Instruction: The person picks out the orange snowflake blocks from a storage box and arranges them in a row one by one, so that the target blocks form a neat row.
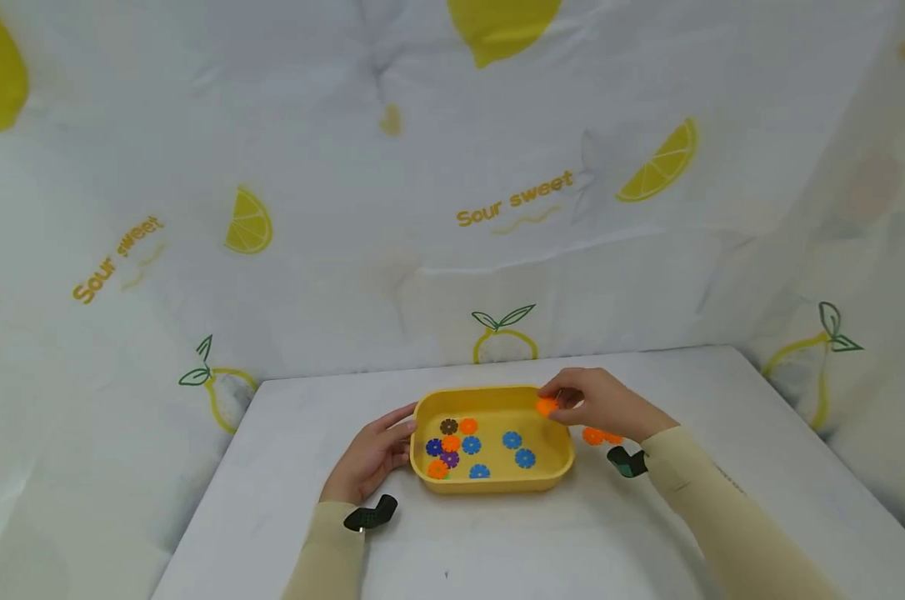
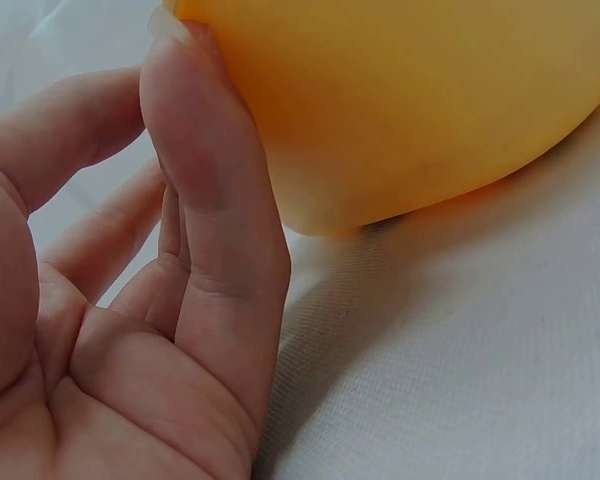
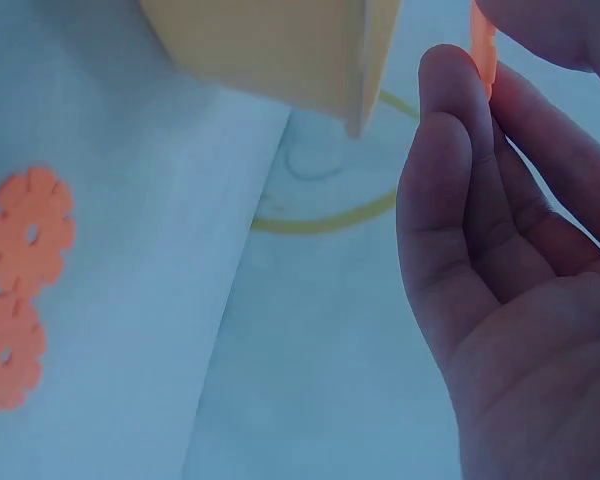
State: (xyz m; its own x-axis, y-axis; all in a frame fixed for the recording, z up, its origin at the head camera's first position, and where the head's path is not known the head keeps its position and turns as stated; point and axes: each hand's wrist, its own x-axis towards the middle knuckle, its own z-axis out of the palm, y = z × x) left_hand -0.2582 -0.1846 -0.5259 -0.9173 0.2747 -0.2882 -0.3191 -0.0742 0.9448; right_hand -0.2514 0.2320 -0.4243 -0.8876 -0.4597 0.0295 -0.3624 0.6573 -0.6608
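Looks nearly done: pinches an orange disc (image 1: 546,407) in the right grip (image 1: 601,402) at the yellow tray (image 1: 497,486), touches its side with the left grip (image 1: 370,457) (cannot tell if clasping), with many pieces (image 1: 512,440) inside and two orange ones (image 1: 593,436) left on the worktop (image 1: 452,546).

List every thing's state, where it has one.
Yellow tray: upright on the table, uncovered.
Discs inside: scattered, some overlapping.
Held orange disc: lifted, near the tray's right end.
Two orange discs outside: lying on the table.
Left hand: touching the tray.
Right hand: pinching the held disc.
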